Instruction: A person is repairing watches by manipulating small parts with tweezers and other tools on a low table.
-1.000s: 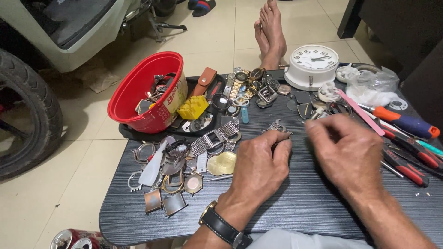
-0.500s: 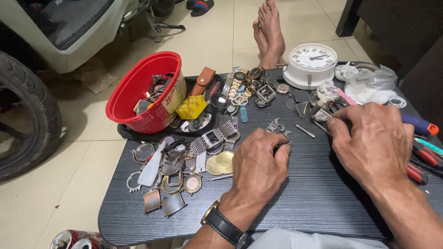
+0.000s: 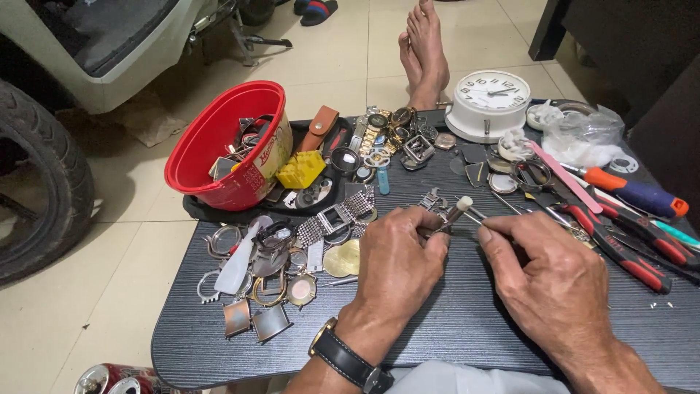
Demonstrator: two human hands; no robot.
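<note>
Clearly the work sits mid-way: near the middle of the dark table [image 3: 452, 328], the left hand [image 3: 397, 266] is closed around a small metal watch part, of which only a bit shows past the fingers, and a slim tool with a white tip [image 3: 458, 208] pokes out beside it. The right hand [image 3: 554, 281] is pinched shut on a thin metal pin or tweezer point [image 3: 474, 217] aimed at that part; exactly where the two meet is hidden by the fingers.

Judging by the layout, sorting is far from over. Loose watch cases and backs [image 3: 270, 284] lie heaped toward the table's left edge, a red bowl [image 3: 219, 146] at the far left corner holds more pieces, and watch heads and bracelets [image 3: 386, 135] cluster along the far edge next to a white clock [image 3: 488, 102]. Red-handled pliers [image 3: 620, 244] and a screwdriver with a blue and orange handle [image 3: 634, 193] lie untouched at the right edge.
</note>
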